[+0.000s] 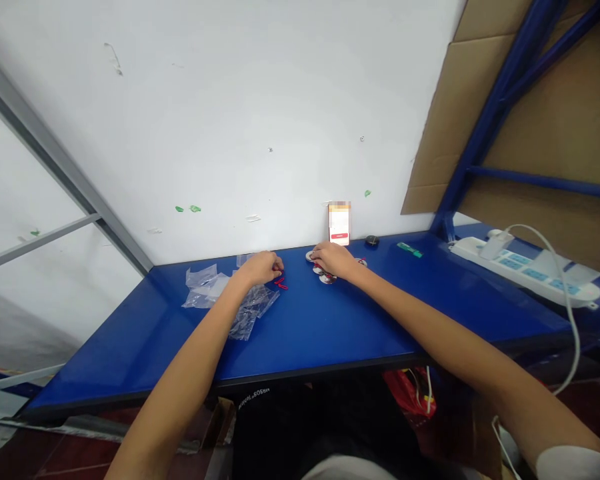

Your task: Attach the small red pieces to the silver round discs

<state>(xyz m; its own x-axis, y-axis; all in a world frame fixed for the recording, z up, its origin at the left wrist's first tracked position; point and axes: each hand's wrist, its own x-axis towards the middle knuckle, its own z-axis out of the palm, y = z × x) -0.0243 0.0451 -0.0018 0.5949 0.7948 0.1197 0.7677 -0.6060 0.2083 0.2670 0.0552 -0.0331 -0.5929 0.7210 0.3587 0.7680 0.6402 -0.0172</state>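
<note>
From wearer's seat: left hand at eleven o'clock, fingers narrowly curled beside red cord, hold unclear; clear plastic bags beneath wrist. Right hand at twelve, fingers over silver discs, grip cannot be told; lit phone beyond.

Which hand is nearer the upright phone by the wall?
Right. The right hand is just in front of the phone; the left hand is farther off, to its left, by the clear bags.
</note>
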